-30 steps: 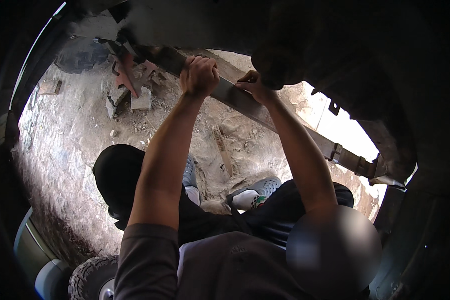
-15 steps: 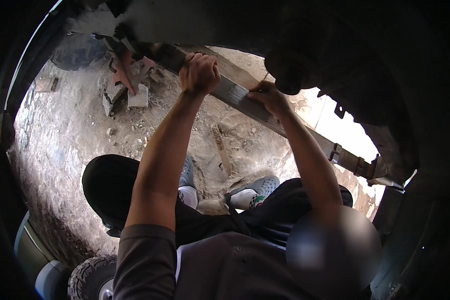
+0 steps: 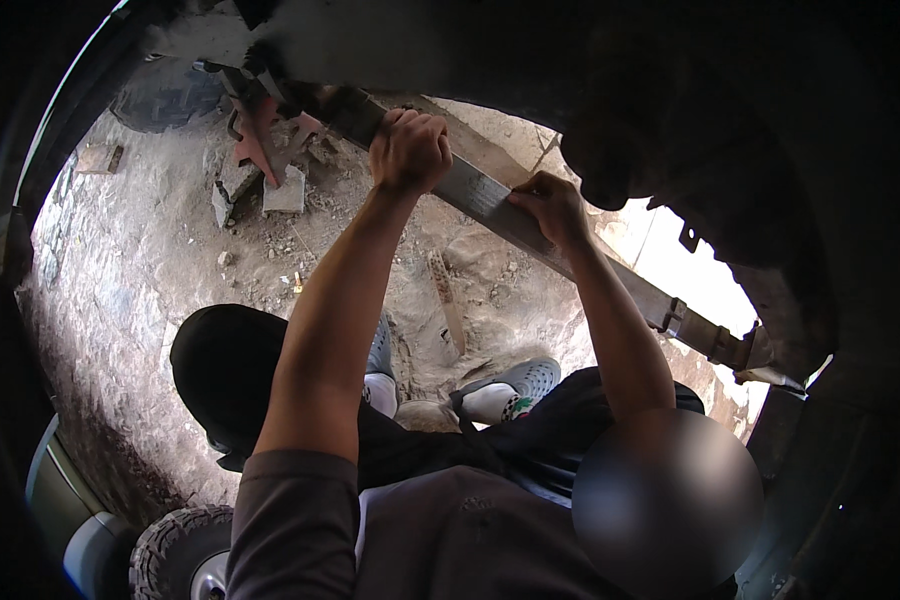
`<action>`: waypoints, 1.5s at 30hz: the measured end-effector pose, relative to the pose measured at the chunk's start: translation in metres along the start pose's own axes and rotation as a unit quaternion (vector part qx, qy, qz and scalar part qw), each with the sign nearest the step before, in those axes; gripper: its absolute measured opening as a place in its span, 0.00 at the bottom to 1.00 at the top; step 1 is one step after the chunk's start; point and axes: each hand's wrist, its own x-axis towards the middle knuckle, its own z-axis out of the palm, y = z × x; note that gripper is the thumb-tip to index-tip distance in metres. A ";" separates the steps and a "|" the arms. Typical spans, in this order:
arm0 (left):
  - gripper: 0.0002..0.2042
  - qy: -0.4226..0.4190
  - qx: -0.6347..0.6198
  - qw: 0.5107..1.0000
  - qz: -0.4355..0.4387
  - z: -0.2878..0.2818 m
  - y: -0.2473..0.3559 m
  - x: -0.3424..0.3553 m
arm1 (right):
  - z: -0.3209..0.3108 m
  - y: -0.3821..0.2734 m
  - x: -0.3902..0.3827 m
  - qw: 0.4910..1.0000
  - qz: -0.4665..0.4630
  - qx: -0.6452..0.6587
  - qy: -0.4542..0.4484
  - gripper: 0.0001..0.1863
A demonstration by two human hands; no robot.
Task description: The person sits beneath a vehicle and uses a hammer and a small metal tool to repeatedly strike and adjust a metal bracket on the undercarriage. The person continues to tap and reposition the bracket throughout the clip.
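A long grey metal bar (image 3: 485, 200) slants down to the right under the dark vehicle underside. My left hand (image 3: 411, 150) is closed over its upper part, knuckles up and fingers curled round the edge. Farther right along the bar, my right hand (image 3: 554, 208) is bent at the bar's edge, thumb and fingertips pressed together against it. Between both hands the bar's face looks pale and worn. Metal bands (image 3: 673, 316) wrap the lower right stretch of the bar. The undersides of my fingers are hidden.
A red jack stand (image 3: 257, 150) stands beside broken concrete blocks (image 3: 286, 192) at the upper left. A perforated strip (image 3: 447, 300) lies on the rough ground ahead of my shoes (image 3: 526, 378). At the lower left is a tyre (image 3: 175, 560). Dark vehicle parts (image 3: 610, 150) hang close at the upper right.
The whole view has shifted slightly, so the bar and both hands appear a little lower and farther right. Both hands keep nearly the same places on the bar.
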 end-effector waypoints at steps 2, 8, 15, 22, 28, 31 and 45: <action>0.05 0.030 0.005 1.000 0.007 0.005 0.000 -0.001 | 0.004 0.000 -0.009 0.999 -0.031 -0.010 0.034 0.19; 0.04 0.002 0.009 1.000 0.002 -0.004 0.005 0.002 | 0.041 0.009 0.020 0.985 -0.105 -0.066 0.118 0.12; 0.05 0.042 -0.003 0.999 0.016 0.007 0.000 0.001 | 0.044 0.030 0.064 0.970 -0.085 0.039 0.224 0.13; 0.07 0.002 -0.013 1.000 -0.004 0.006 -0.003 0.000 | 0.008 -0.007 -0.020 0.965 -0.026 0.236 0.108 0.13; 0.06 0.006 0.002 1.000 0.004 0.005 0.002 0.001 | 0.011 -0.016 -0.089 0.897 0.067 0.398 0.180 0.17; 0.06 0.029 0.010 0.999 0.014 0.007 -0.003 -0.001 | 0.024 -0.027 -0.130 0.816 0.161 0.511 0.215 0.16; 0.15 -0.115 0.003 0.988 -0.104 -0.009 0.010 0.002 | 0.032 0.009 -0.182 0.884 0.140 0.405 0.187 0.15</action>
